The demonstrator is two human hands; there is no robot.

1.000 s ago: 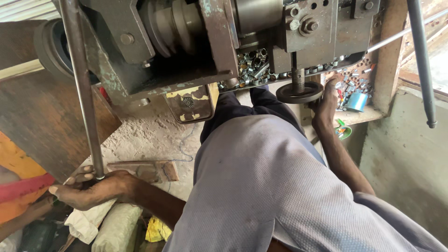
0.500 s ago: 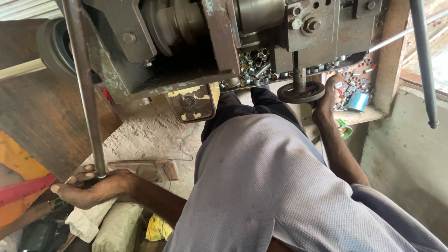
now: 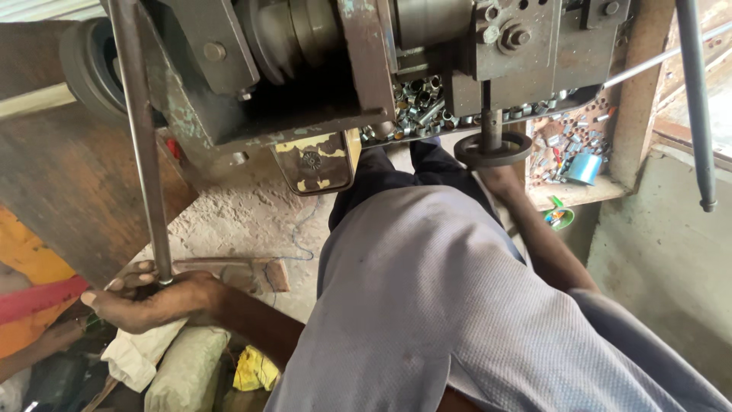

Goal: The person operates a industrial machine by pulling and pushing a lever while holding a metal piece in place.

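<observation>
Our left hand (image 3: pixel 149 299), lower left of frame: fingers closed around base of long steel lever rod (image 3: pixel 141 137). Our right hand (image 3: pixel 499 177), upper centre-right, under round handwheel (image 3: pixel 492 148) of machine (image 3: pixel 305 69); grip state cannot be told.

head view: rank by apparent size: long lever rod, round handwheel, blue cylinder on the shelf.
1. long lever rod, spans most of the frame height, left hand at its base.
2. round handwheel.
3. blue cylinder; it sits farther back, so true size is unsure.

Yellow crumpled wrapper (image 3: pixel 255 368) on floor, beside pale sack (image 3: pixel 183 368); green packet (image 3: pixel 559 215) under shelf.
</observation>
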